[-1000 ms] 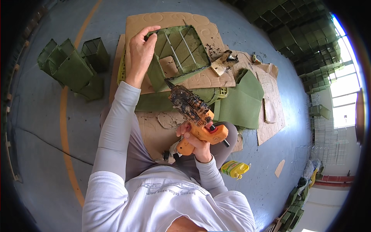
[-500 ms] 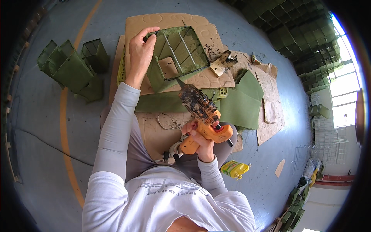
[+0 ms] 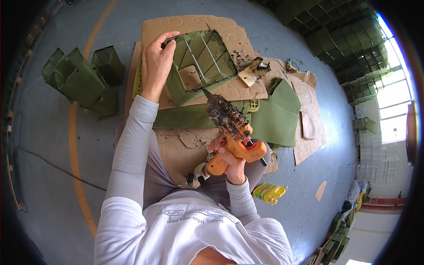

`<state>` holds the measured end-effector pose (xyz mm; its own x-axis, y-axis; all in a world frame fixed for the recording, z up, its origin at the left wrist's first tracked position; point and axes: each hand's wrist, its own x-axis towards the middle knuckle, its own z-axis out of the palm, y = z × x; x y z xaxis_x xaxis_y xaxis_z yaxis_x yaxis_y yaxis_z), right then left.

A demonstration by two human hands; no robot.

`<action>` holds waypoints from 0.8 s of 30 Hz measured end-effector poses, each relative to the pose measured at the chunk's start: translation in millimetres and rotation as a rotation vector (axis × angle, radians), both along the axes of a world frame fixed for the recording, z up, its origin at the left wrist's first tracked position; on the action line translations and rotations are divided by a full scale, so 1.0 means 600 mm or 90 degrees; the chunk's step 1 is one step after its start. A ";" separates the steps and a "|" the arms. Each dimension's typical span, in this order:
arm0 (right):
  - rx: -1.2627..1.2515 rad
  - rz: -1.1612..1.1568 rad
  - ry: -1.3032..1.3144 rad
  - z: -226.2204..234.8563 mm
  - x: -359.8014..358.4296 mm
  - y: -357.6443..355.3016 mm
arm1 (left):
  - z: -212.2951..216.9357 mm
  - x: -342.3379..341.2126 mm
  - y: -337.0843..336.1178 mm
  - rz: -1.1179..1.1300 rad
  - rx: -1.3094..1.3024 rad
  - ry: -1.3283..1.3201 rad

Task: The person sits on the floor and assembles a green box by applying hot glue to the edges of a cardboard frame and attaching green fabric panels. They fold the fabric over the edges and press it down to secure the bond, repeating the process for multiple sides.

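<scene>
My left hand pinches the far-left corner of a green fabric box, thumb and fingers closed over its rim. Two pale rods cross the box's open top, and a square opening shows in the wall beneath them. Wrapped round the handle of an orange glue gun is my right hand. Dark residue cakes the gun's front, and a black glue stick pokes from its back. Its pointed nozzle is at the box's near rim; whether it touches, I cannot tell.
Cardboard sheets lie under the box, with a glue-smeared scrap beside it. Green fabric spreads to the right. Several green boxes stand at left. A yellow container sits near my right knee; more boxes are stacked far right.
The box and my left hand have shifted very slightly to the left. The glue gun stays nearly in place, its nozzle still by the near rim.
</scene>
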<state>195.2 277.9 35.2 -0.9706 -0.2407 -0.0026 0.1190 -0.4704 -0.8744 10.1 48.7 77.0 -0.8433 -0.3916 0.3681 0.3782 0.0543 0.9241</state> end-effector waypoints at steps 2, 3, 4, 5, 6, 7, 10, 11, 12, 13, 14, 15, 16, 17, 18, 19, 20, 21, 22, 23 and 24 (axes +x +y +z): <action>0.002 0.014 0.004 0.000 0.000 0.001 | -0.001 0.001 0.000 -0.006 0.007 0.000; 0.002 0.022 0.006 0.000 0.000 0.001 | 0.000 0.001 0.000 -0.008 0.011 0.001; 0.004 0.022 0.008 -0.001 0.000 0.001 | 0.000 0.001 0.000 -0.004 0.007 0.000; 0.005 0.021 0.011 -0.003 0.001 0.001 | 0.000 0.000 0.001 0.000 0.003 0.000; 0.006 0.019 0.014 -0.005 0.001 0.000 | -0.001 -0.002 0.001 0.002 -0.002 0.000; -0.010 0.002 0.009 -0.004 0.001 0.001 | -0.002 -0.003 0.001 0.000 0.000 0.000; -0.033 -0.047 -0.001 0.000 -0.005 0.004 | -0.002 -0.002 -0.001 -0.002 0.003 -0.015; -0.025 -0.065 -0.002 0.003 -0.009 0.009 | -0.002 0.000 -0.003 0.000 0.003 -0.030; -0.017 -0.082 -0.003 0.006 -0.013 0.013 | -0.001 0.001 -0.004 0.002 0.004 -0.045; -0.022 -0.096 -0.002 0.008 -0.016 0.018 | -0.002 0.000 -0.004 0.003 0.001 -0.041; -0.027 -0.110 -0.001 0.010 -0.019 0.022 | -0.004 -0.002 -0.004 0.005 -0.001 -0.037; -0.031 -0.125 -0.001 0.010 -0.022 0.024 | -0.006 -0.004 -0.004 0.006 -0.003 -0.033; -0.042 -0.128 0.011 0.008 -0.026 0.026 | -0.007 -0.005 -0.004 0.010 -0.013 -0.026; -0.038 -0.130 0.015 0.007 -0.028 0.028 | -0.008 -0.006 -0.005 0.014 -0.022 -0.018; -0.034 -0.133 0.020 0.007 -0.030 0.031 | -0.007 -0.007 -0.005 0.018 -0.032 -0.011; -0.030 -0.135 0.024 0.007 -0.032 0.033 | -0.005 -0.007 -0.004 0.016 -0.029 -0.015; -0.035 -0.154 0.027 0.011 -0.035 0.035 | -0.003 -0.006 -0.003 0.014 -0.026 -0.020; -0.041 -0.173 0.029 0.017 -0.038 0.034 | -0.001 -0.004 -0.002 0.013 -0.023 -0.024; -0.047 -0.191 0.031 0.021 -0.042 0.035 | 0.000 -0.004 -0.002 0.012 -0.022 -0.025; -0.045 -0.192 0.036 0.021 -0.047 0.038 | 0.000 -0.004 -0.003 0.011 -0.020 -0.025; -0.043 -0.192 0.041 0.018 -0.053 0.042 | -0.001 -0.004 -0.004 0.010 -0.018 -0.026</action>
<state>163.7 303.0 46.1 -0.9960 0.0601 0.0667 -0.0885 -0.5332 -0.8414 7.7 46.2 76.5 -0.8517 -0.3949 0.3445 0.3392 0.0857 0.9368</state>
